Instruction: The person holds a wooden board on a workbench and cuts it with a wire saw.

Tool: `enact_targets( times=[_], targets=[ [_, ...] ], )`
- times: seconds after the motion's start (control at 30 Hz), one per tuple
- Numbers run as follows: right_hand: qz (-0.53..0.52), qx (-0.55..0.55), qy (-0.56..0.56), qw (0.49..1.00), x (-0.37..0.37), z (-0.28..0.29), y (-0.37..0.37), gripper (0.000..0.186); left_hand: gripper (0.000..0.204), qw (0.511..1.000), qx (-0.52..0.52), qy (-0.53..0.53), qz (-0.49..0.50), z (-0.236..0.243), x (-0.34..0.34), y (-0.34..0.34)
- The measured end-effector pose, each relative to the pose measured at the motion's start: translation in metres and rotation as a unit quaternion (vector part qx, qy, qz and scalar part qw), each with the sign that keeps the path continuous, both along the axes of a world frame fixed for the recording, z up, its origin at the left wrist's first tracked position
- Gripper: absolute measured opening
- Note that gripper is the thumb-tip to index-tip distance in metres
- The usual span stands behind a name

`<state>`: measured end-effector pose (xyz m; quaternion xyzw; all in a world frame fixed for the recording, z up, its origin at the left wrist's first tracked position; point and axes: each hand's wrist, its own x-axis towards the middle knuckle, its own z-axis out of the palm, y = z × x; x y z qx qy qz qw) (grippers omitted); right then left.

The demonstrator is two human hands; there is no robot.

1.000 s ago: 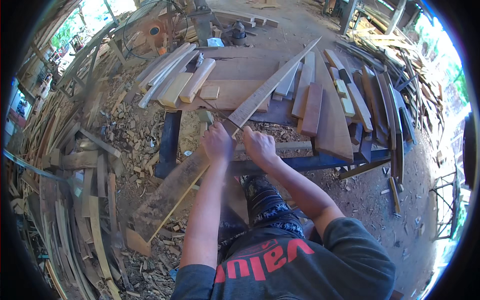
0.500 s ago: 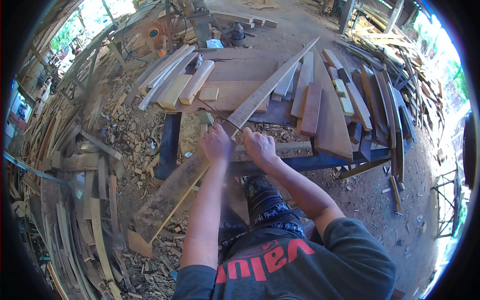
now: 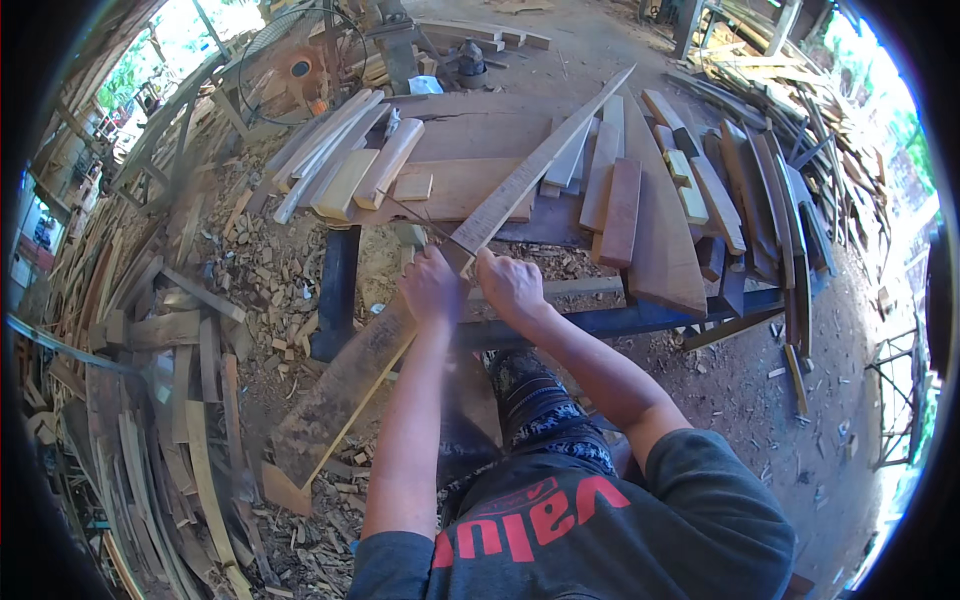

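A long wooden board (image 3: 540, 165) slants across the view from near left to far right, with its far end tapering to a point. My left hand (image 3: 433, 287) is closed on top of the board at its middle; whatever its fingers grip is hidden beneath them. Close beside it, at the board's right edge, my right hand (image 3: 511, 290) is closed too. A thin dark tool (image 3: 463, 246) crosses the board between the hands and runs to the right hand's fingers; its exact kind does not show. The board's rough near part (image 3: 350, 385) passes under my left forearm.
Several wood blocks and offcuts lie on the worktable, including a reddish block (image 3: 621, 212) and a pale block (image 3: 392, 165). A dark table leg (image 3: 338, 285) stands left of my hands. Scrap piles (image 3: 150, 420) and chips cover the ground at left; a fan (image 3: 302, 70) stands behind.
My right hand has shifted slightly left, closer to my left hand. The left hand stays at nearly the same place on the board. The whole view has moved a little.
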<state>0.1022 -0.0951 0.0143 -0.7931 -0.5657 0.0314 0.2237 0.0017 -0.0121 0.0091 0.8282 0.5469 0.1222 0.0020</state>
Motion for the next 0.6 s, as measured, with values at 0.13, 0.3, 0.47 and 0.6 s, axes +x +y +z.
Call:
enact_targets(
  times=[0.13,0.3,0.47,0.6],
  targets=[
    [0.009,-0.024,-0.006,1.0,0.006,-0.005,-0.04,0.008,0.047,1.0,0.014,-0.006,0.001,-0.007,-0.003,0.001],
    [-0.025,-0.038,0.001,0.999,0.007,-0.003,-0.088,0.01,0.043,1.0,0.026,-0.011,0.006,-0.006,0.001,0.002],
    [-0.005,-0.011,-0.005,1.0,0.006,-0.003,-0.009,0.01,0.041,1.0,0.023,0.0,-0.01,0.002,0.002,-0.003],
    [0.02,-0.003,-0.012,1.0,0.004,-0.003,-0.024,0.009,0.04,1.0,0.029,0.008,-0.001,-0.001,-0.007,-0.001]
  ],
)
